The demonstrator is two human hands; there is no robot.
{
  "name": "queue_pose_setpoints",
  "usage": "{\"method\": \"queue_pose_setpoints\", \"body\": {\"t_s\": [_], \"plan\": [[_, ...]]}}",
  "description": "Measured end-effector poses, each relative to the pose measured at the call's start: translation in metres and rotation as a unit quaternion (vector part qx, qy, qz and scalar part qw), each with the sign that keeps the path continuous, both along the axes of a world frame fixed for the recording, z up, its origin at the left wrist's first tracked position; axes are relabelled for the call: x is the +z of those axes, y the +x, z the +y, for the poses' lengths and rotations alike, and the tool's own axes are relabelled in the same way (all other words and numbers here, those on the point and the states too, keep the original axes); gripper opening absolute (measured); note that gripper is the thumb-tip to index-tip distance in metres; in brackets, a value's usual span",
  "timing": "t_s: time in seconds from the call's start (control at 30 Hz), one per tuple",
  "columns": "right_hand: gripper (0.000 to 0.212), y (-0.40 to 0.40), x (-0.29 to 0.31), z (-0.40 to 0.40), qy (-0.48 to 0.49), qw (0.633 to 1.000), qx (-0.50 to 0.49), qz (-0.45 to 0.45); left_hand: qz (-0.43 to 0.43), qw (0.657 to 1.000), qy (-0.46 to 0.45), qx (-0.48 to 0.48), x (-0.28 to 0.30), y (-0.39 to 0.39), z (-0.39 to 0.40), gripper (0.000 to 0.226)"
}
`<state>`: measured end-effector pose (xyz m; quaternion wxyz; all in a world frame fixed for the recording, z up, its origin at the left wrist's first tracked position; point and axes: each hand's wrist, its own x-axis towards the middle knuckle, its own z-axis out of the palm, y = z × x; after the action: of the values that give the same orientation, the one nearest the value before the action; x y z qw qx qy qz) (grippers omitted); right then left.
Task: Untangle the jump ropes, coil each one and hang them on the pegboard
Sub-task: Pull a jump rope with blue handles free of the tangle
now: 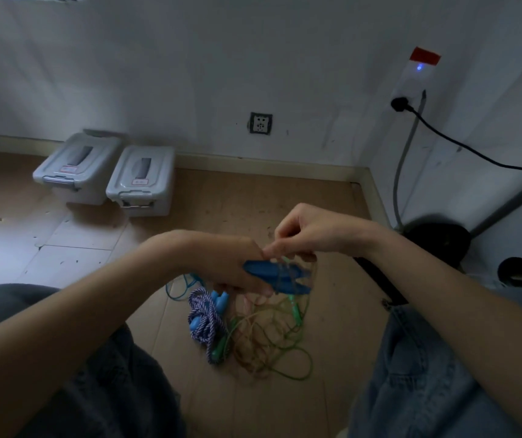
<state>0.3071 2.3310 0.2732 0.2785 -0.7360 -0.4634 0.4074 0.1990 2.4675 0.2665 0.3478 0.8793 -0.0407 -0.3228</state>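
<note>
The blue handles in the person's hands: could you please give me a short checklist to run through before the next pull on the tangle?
1. Left hand grips the blue handles: ok.
2. Right hand pinches a thin cord at the handles: ok, though which cord it is cannot be told.
3. Handles free of wrapped cord: not ok, thin strands cross over them.
4. Green and brown cords on the floor separated: not ok, they lie in one loose tangle.
5. Purple-and-white braided rope clear of the tangle: cannot tell, it lies bunched right beside it.
6. Pegboard within reach: cannot tell, none is in view.
</note>
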Motion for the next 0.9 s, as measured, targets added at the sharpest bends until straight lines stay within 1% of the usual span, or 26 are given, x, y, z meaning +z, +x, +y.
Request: {"method": "queue_pose_setpoints", "body": {"t_s": [0.07, 0.1, 0.17, 0.23, 0.27, 0.3, 0.37, 0.4, 0.47, 0.53, 0.57, 0.6, 0.63, 0.67, 0.7, 0.73, 0.77, 0.8, 0.83, 0.87, 0.9], "plan": [[0.038, 0.004, 0.001, -0.003, 0.042, 0.997, -0.031, 0.057, -0.033, 0.996, -0.074, 0.029, 0.012, -0.003, 0.005, 0.007], [0.04, 0.006, 0.002, -0.003, 0.056, 0.995, -0.046, 0.071, -0.059, 0.993, -0.094, 0.036, 0.017, -0.004, 0.006, 0.007], [0.039, 0.009, 0.003, -0.004, 0.062, 0.991, -0.069, 0.101, -0.107, 0.987, -0.106, 0.05, 0.023, -0.005, 0.008, 0.011], [0.034, 0.011, 0.002, -0.008, 0.06, 0.983, -0.086, 0.154, -0.134, 0.98, -0.124, 0.076, 0.028, -0.007, 0.008, 0.009], [0.031, 0.011, 0.0, -0.01, 0.062, 0.977, -0.091, 0.18, -0.142, 0.972, -0.159, 0.1, 0.031, -0.007, 0.01, 0.008], [0.031, 0.01, -0.001, -0.011, 0.069, 0.973, -0.099, 0.195, -0.145, 0.957, -0.214, 0.132, 0.034, -0.008, 0.012, 0.007], [0.039, 0.006, -0.005, -0.011, 0.089, 0.969, -0.136, 0.188, -0.123, 0.919, -0.318, 0.197, 0.038, -0.007, 0.02, 0.013], [0.044, 0.005, -0.007, -0.01, 0.096, 0.968, -0.154, 0.175, -0.12, 0.909, -0.331, 0.223, 0.038, -0.007, 0.023, 0.013], [0.048, 0.004, -0.007, -0.009, 0.09, 0.967, -0.172, 0.165, -0.133, 0.907, -0.304, 0.261, 0.033, -0.006, 0.025, 0.011], [0.047, 0.004, -0.007, -0.01, 0.071, 0.961, -0.169, 0.208, -0.154, 0.893, -0.305, 0.293, 0.028, -0.002, 0.027, 0.018], [0.048, 0.004, -0.008, -0.01, 0.064, 0.955, -0.163, 0.239, -0.171, 0.875, -0.316, 0.324, 0.026, 0.0, 0.03, 0.021], [0.049, 0.003, -0.007, -0.01, 0.062, 0.95, -0.153, 0.264, -0.199, 0.855, -0.308, 0.366, 0.022, 0.003, 0.035, 0.022], [0.049, 0.001, -0.007, -0.008, 0.065, 0.95, -0.141, 0.272, -0.237, 0.842, -0.263, 0.407, 0.019, 0.007, 0.041, 0.022], [0.047, -0.001, -0.006, -0.008, 0.073, 0.955, -0.127, 0.256, -0.272, 0.844, -0.176, 0.428, 0.014, 0.01, 0.046, 0.02], [0.045, -0.004, -0.004, -0.007, 0.081, 0.966, -0.11, 0.217, -0.289, 0.861, -0.062, 0.414, 0.008, 0.012, 0.049, 0.016], [0.042, -0.006, -0.001, -0.006, 0.086, 0.977, -0.095, 0.168, -0.286, 0.88, 0.054, 0.376, 0.001, 0.013, 0.05, 0.014], [0.037, -0.007, 0.002, -0.005, 0.089, 0.985, -0.087, 0.119, -0.263, 0.895, 0.152, 0.326, -0.007, 0.013, 0.048, 0.015], [0.034, -0.007, 0.005, -0.005, 0.094, 0.989, -0.087, 0.08, -0.223, 0.909, 0.221, 0.275, -0.014, 0.012, 0.046, 0.018], [0.034, -0.006, 0.008, -0.006, 0.105, 0.989, -0.093, 0.049, -0.175, 0.923, 0.263, 0.221, -0.019, 0.01, 0.04, 0.021], [0.036, -0.003, 0.011, -0.006, 0.121, 0.987, -0.101, 0.024, -0.132, 0.936, 0.282, 0.161, -0.023, 0.008, 0.033, 0.022], [0.038, 0.0, 0.014, -0.007, 0.136, 0.984, -0.112, 0.005, -0.107, 0.948, 0.283, 0.1, -0.024, 0.006, 0.025, 0.022]]}}
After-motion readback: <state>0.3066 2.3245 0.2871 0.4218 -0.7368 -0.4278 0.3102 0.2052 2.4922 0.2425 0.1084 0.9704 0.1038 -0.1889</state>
